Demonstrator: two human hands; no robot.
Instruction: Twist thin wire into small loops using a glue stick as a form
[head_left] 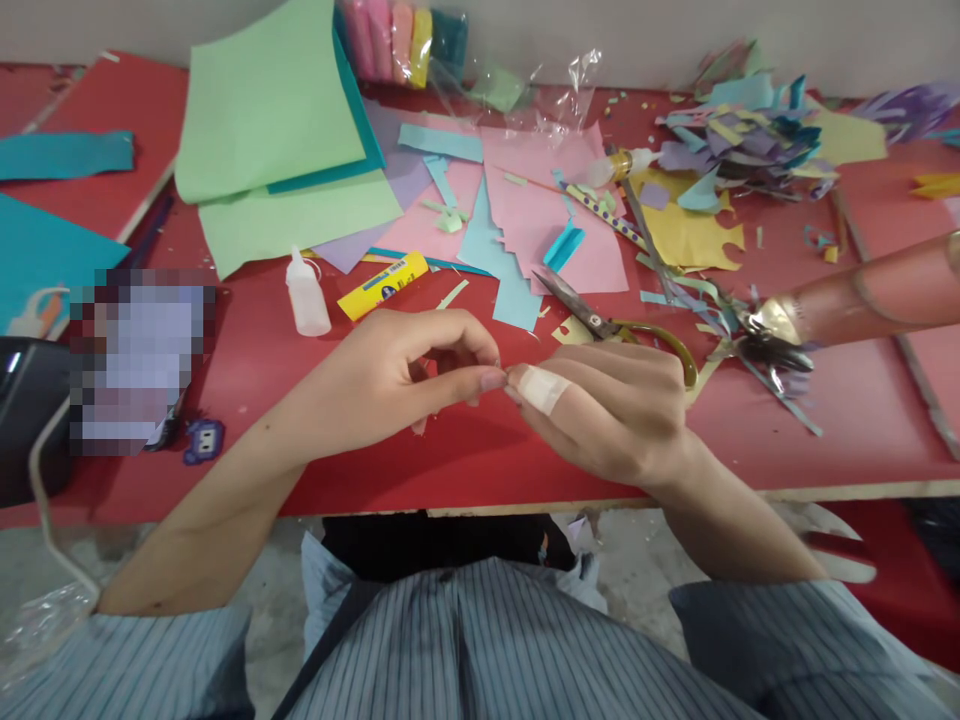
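My left hand [420, 368] is closed in a pinch, thumb against the fingers, above the red table [420, 465]. My right hand [611, 405], with a pale bandage strip [543, 388] around one finger, is closed too. The fingertips of both hands meet; whatever is between them is too small or hidden to make out. Scissors [592, 318] with olive-coloured handles lie just beyond my right hand, which partly covers them. Beyond my left hand are a yellow glue stick [384, 286] on its side and a small white squeeze bottle [307, 295] standing upright.
Pink paper [551, 185], green sheets [270, 110] and a pile of paper scraps [742, 140] spread across the back. A pixelated phone-like screen [142, 360] stands left, beside a purple trinket [203, 441]. At right lies a pinkish cylinder [877, 290].
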